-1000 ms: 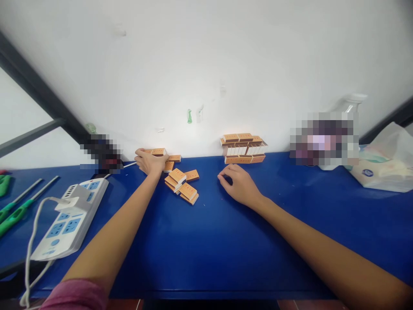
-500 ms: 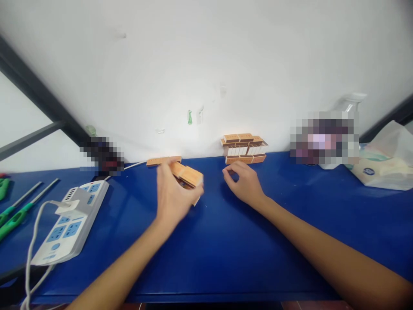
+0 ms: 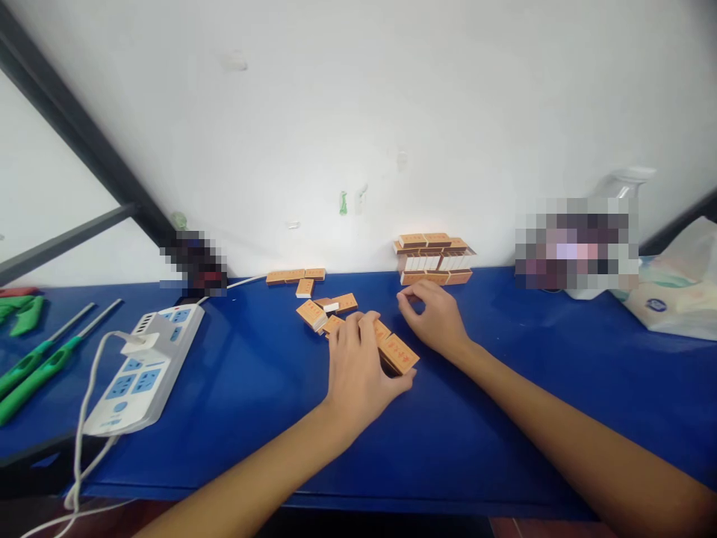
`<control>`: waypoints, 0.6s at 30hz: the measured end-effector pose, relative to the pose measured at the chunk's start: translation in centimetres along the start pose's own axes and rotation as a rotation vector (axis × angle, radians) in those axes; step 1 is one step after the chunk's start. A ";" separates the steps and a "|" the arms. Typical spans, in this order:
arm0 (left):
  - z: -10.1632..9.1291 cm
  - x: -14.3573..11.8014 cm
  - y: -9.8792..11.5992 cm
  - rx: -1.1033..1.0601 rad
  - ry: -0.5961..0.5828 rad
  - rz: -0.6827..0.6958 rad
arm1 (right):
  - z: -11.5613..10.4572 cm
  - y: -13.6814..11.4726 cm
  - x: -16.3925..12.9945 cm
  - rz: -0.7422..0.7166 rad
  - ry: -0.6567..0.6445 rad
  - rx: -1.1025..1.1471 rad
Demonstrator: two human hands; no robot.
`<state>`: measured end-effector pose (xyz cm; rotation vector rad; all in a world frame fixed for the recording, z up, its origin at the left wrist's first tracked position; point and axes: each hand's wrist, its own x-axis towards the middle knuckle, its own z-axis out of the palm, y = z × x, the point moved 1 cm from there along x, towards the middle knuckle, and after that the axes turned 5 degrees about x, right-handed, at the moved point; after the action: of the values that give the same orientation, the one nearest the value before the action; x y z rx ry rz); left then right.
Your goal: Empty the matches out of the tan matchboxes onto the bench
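Observation:
My left hand (image 3: 361, 373) is closed around a short row of orange matchboxes (image 3: 401, 353), with the thumb at its near right end and the fingers over its far left side. Loose matchboxes (image 3: 311, 314) lie scattered just beyond that hand, some tilted against one another. Another single matchbox (image 3: 305, 288) rests behind them, by a line of matchboxes (image 3: 295, 276) along the wall. My right hand (image 3: 434, 317) sits at the table with its fingers curled and thumb and forefinger closed in a loop; nothing shows in it. Beyond it stands a layered matchbox stack (image 3: 434, 258) against the wall.
On the left lie a white power strip (image 3: 151, 373) with a cable and green-handled tools (image 3: 39, 381). A tissue pack (image 3: 672, 299) and a blurred-out object (image 3: 571, 243) are at the right. The white wall (image 3: 314, 112) bounds the blue table (image 3: 269, 471).
My left hand has moved right and toward me with matchboxes in it. Several matchboxes now lie loose behind it. My right hand has stayed by the stack; the view has shifted slightly.

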<state>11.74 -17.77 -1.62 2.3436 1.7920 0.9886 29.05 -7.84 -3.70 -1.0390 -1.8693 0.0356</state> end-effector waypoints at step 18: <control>0.2 3.8 -3.4 0.364 -0.193 0.526 | -2.8 -4.8 0.8 -0.066 -0.459 -0.173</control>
<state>9.46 -13.24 -1.39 3.1043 1.4075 0.4520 27.98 -11.41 0.50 -1.1555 -2.3545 0.0796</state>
